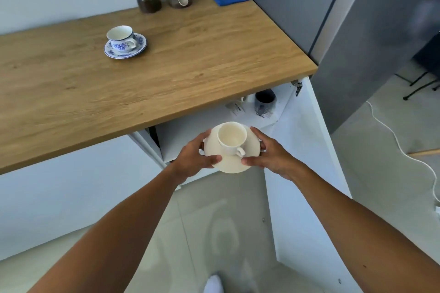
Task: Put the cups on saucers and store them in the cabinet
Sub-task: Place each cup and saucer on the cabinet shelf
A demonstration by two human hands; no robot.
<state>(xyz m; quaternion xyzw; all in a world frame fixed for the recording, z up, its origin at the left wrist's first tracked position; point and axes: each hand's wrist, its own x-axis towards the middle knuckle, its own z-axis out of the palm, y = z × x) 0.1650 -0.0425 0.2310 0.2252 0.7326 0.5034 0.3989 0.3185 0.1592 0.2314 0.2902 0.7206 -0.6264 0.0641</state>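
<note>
Both cups already on saucers. Left hand [195, 157] and right hand [271, 154], fingers pinching rim of cream saucer [229, 163], carry cream cup [232, 137] before open cabinet [262, 112]. Blue set [125, 43] on counter [166, 74], not yet stored.

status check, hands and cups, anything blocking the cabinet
Left hand and right hand grip white saucer, white cup on it. Blue cup on counter. Cabinet open, dark jar inside.
</note>
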